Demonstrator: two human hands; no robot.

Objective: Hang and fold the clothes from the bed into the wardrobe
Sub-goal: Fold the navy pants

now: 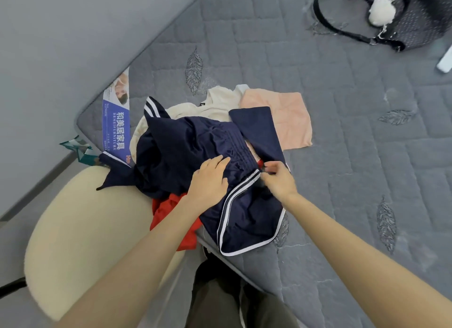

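— Where are the clothes, and how far along is this?

— Early, I'd say. The navy garment (195,144) with white stripes lies crumpled on the near corner of the bed (342,156), on top of the pile. It is neither folded nor hung.

— And the hands?

— The left hand (210,178) lies flat on the navy cloth with the fingers nearly straight, pressing it down. The right hand (278,181) is just beside it; its fingers (270,167) are pinched together on the garment near the striped edge. What exactly they nip is too small to tell.

— What else is in the pile?

— A red cloth (171,212) pokes out under the navy one at the bed's edge. A cream top (220,107) lies behind it, and a pink cloth (286,117) is spread flat to the right.

— So nothing is put away?

— Nothing shown. No wardrobe or hanger is in view, so at least four pieces look left to do.

— Anything around it?

— A dark handbag (415,17) far up the bed, a cream chair (85,229) at the left, and a blue label (117,129) on the mattress corner.
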